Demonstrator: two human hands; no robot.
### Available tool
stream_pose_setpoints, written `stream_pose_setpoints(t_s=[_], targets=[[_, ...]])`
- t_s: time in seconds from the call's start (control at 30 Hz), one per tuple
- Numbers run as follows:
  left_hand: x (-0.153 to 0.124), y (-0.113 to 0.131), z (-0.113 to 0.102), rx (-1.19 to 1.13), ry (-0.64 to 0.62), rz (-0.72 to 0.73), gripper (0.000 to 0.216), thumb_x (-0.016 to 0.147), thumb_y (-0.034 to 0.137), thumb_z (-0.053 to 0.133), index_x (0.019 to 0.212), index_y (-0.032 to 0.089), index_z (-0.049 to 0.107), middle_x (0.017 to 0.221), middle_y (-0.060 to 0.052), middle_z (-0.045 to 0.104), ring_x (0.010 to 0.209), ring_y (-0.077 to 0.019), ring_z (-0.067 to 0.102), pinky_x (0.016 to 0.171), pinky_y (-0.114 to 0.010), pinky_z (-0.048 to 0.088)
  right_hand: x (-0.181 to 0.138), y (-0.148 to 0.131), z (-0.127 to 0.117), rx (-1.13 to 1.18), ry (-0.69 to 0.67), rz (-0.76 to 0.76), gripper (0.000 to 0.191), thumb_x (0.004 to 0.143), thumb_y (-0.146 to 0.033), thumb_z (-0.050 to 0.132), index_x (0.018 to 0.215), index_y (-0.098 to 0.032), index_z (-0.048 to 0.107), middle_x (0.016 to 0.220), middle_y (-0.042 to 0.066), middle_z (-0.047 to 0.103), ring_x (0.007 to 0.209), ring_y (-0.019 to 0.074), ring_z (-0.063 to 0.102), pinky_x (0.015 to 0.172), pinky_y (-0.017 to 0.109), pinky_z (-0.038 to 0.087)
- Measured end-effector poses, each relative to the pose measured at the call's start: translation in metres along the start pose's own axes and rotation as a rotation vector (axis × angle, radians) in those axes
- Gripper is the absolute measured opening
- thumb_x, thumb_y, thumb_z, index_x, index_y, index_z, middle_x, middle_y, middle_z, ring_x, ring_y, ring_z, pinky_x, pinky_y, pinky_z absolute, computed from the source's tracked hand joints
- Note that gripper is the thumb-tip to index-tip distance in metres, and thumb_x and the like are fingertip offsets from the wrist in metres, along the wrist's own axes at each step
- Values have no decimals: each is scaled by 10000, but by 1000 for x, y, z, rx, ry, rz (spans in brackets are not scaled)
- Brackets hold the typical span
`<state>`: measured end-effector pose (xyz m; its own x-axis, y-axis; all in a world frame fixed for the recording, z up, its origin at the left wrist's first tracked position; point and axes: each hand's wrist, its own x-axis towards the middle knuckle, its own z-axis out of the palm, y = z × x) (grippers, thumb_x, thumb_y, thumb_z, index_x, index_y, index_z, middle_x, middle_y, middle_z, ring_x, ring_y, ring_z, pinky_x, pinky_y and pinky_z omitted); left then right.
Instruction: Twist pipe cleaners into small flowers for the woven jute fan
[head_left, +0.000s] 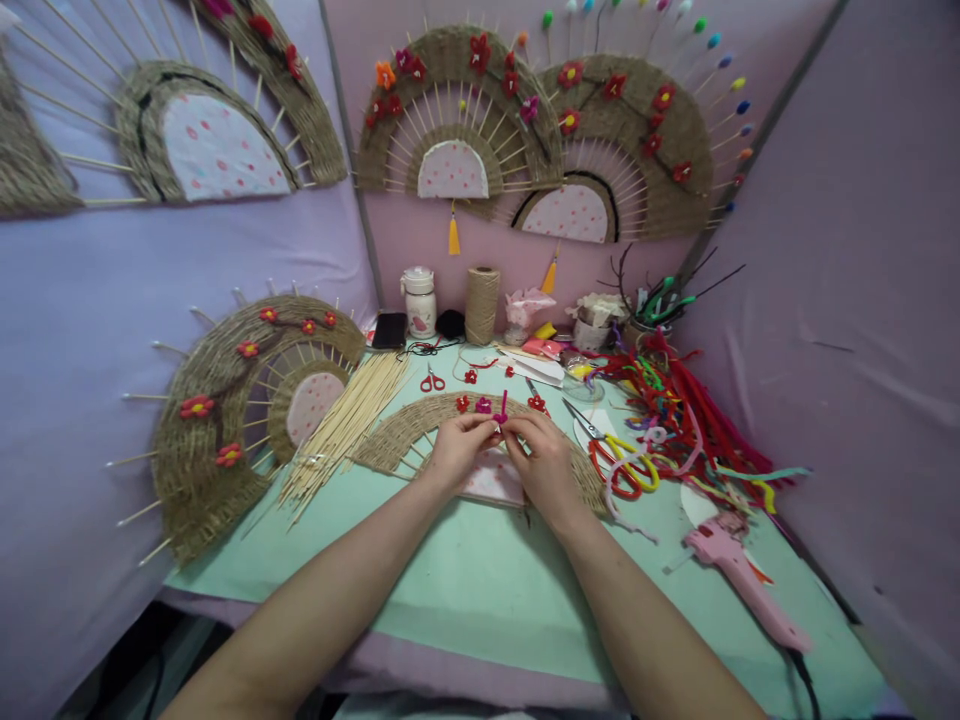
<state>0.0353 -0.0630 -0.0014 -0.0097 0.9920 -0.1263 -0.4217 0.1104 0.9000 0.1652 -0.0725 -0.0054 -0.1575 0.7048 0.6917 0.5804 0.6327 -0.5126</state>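
Note:
Between my fingertips is a small magenta pipe cleaner, partly bent into petals, with one end sticking up. My left hand pinches it from the left, and my right hand pinches it from the right. Both hands are above a twine-woven fan lying on the table, whose spotted white centre shows partly below them. Along the fan's upper edge sit a red flower, a magenta flower and another red flower. My fingers hide part of the piece and the fan.
Scissors and a pink glue gun lie to the right, below a heap of pipe cleaners. Bamboo sticks lie left, beside a standing decorated fan. A twine spool and bottle stand behind.

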Motion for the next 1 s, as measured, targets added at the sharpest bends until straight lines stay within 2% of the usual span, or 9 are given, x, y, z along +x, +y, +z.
stream_pose_setpoints(t_s=[0.2,0.6,0.7,0.8,0.9,1.0], targets=[[1,4,-2,-68,-91,-24,247,531,245,791,714,105,700,738,-50,671,661,-93,578,675,-219,475,1,2,-3,24,7,11,148,857,-248,505,859,-221,650,886,61,642,875,202,568,788,350,461],[5,0,-6,-70,-53,0,274,541,235,779,766,106,690,729,-49,663,591,-72,540,594,-203,417,4,-2,-8,-14,-79,-98,174,822,-201,536,912,-236,680,992,69,643,963,216,540,867,402,432],[6,0,-7,-19,-37,20,257,546,235,766,757,112,685,694,-36,653,573,-72,530,582,-203,408,5,-4,-9,60,-30,-18,134,815,-210,537,844,-218,667,939,58,657,921,199,561,840,365,439],[6,-1,-8,102,-16,65,241,566,256,742,763,127,688,669,-29,652,586,-95,546,575,-215,409,6,-3,-9,141,49,183,100,801,-241,540,818,-196,628,850,49,654,800,180,579,684,303,457],[3,-1,-6,247,-14,115,234,579,265,717,770,132,695,699,-41,671,614,-121,566,571,-226,411,6,0,-7,170,7,296,119,796,-287,547,806,-185,607,820,45,635,738,170,567,629,281,440],[-1,1,-3,322,-18,140,222,583,252,700,770,133,696,708,-42,677,617,-124,565,567,-225,410,5,4,-5,150,-61,285,125,811,-288,531,774,-188,597,802,39,608,762,174,557,663,288,436]])
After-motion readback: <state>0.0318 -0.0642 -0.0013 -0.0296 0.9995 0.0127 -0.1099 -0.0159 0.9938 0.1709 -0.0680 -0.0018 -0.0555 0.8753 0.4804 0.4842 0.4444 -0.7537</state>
